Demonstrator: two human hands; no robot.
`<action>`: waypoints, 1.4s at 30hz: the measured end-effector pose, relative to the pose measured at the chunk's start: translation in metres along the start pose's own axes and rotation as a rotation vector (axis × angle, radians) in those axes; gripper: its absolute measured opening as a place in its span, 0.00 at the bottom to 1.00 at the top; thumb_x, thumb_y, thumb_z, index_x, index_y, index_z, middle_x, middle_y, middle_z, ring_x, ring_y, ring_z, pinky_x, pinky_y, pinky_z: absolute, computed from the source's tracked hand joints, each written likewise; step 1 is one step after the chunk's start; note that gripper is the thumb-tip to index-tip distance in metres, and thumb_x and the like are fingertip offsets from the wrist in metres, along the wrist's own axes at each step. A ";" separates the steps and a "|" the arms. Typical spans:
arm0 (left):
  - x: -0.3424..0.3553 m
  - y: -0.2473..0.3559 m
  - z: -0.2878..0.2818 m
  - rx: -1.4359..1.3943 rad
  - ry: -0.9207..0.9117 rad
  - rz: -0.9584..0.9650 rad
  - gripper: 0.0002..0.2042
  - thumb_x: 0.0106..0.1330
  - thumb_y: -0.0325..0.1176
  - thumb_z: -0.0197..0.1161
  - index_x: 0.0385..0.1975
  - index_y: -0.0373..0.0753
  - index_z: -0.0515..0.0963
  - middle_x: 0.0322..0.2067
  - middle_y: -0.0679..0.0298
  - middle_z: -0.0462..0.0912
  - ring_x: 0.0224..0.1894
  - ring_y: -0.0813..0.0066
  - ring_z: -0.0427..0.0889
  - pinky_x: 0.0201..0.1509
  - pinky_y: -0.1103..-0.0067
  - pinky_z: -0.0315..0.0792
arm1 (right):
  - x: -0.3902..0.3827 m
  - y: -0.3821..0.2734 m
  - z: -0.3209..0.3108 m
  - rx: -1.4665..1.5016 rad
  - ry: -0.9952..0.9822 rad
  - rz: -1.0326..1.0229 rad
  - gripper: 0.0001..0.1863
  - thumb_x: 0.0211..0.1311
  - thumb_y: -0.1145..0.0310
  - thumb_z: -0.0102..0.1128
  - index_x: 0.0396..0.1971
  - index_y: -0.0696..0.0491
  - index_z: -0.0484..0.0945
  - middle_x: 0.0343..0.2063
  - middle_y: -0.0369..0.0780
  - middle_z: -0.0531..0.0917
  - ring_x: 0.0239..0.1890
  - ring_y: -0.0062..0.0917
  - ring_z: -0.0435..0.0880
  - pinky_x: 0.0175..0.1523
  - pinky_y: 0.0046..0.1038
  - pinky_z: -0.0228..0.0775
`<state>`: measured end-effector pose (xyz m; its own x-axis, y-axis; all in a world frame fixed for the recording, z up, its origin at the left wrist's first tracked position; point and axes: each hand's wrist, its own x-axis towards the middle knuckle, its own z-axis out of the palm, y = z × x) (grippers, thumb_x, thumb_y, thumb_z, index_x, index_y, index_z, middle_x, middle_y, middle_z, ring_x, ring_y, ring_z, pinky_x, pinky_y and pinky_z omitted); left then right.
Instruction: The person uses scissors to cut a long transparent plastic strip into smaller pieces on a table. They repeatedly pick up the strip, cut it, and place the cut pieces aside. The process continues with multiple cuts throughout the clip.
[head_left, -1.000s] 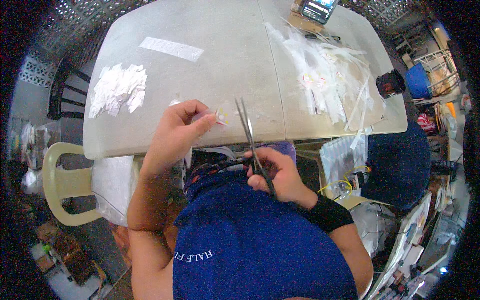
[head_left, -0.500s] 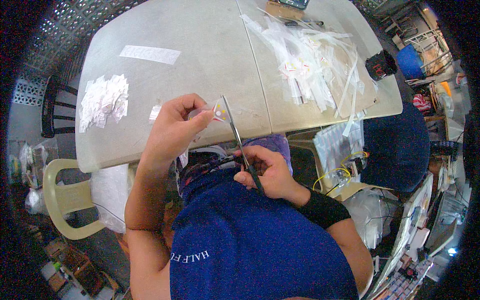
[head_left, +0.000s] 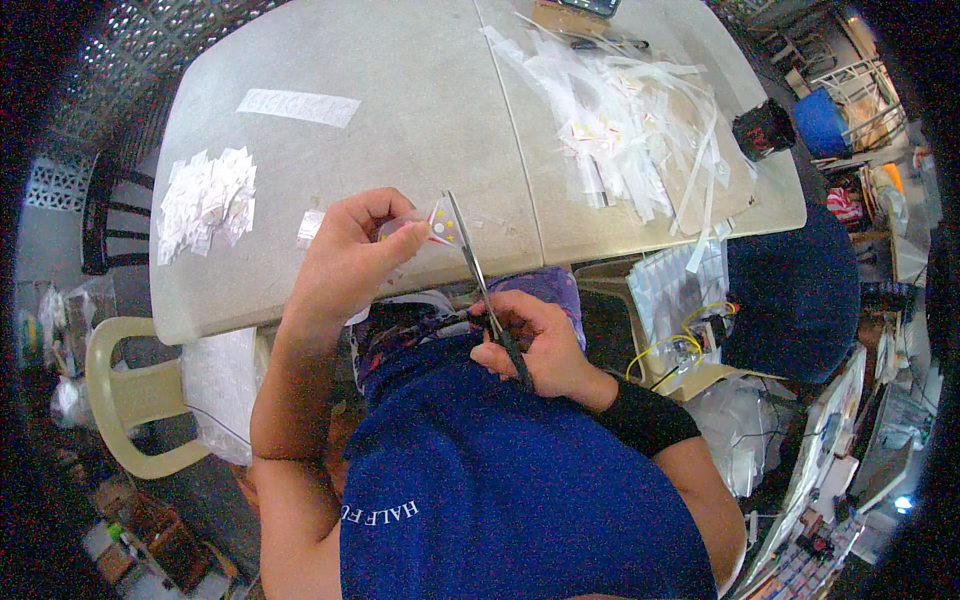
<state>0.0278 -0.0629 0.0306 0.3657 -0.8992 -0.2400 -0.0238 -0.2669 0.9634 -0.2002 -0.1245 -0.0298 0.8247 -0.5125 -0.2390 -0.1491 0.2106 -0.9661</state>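
My left hand pinches a small clear piece printed with red and yellow shapes, just above the front edge of the grey table. My right hand grips black-handled scissors below the table edge, their blades pointing up along the piece's right side; whether they touch it I cannot tell. A pile of small white snippets lies left, with a patterned white strip behind it.
Tangled white strips cover the table's right part, near a black container, a dark pen-like item and a phone at the back. A cream plastic chair stands left; a dark blue round seat and yellow cable are right.
Since a second ago the scissors have moved up-left to the printed piece, which now sits beside the blades. The view has shifted slightly. Little differs from half a second ago.
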 end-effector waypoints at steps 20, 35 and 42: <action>-0.010 0.004 -0.001 0.315 -0.067 0.006 0.08 0.60 0.34 0.64 0.26 0.36 0.76 0.20 0.72 0.74 0.24 0.88 0.69 0.25 0.85 0.62 | 0.008 -0.003 0.008 -0.023 0.095 0.004 0.23 0.49 0.64 0.75 0.44 0.55 0.78 0.27 0.35 0.81 0.28 0.15 0.77 0.33 0.21 0.71; -0.054 -0.013 -0.061 0.001 0.290 -0.098 0.06 0.60 0.31 0.62 0.27 0.35 0.78 0.19 0.73 0.74 0.20 0.89 0.66 0.21 0.86 0.57 | 0.031 -0.012 0.028 -0.274 -0.283 -0.074 0.29 0.52 0.61 0.74 0.52 0.55 0.74 0.29 0.33 0.78 0.32 0.14 0.75 0.38 0.20 0.69; -0.059 -0.016 -0.060 0.025 0.309 -0.074 0.06 0.59 0.31 0.63 0.27 0.35 0.78 0.19 0.75 0.73 0.21 0.90 0.65 0.22 0.86 0.56 | 0.040 -0.008 0.053 -0.116 -0.323 -0.067 0.29 0.51 0.60 0.74 0.51 0.56 0.74 0.33 0.32 0.79 0.37 0.13 0.75 0.43 0.19 0.69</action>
<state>0.0629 0.0151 0.0364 0.6324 -0.7303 -0.2583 -0.0081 -0.3397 0.9405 -0.1374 -0.1023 -0.0269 0.9621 -0.2279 -0.1499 -0.1349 0.0801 -0.9876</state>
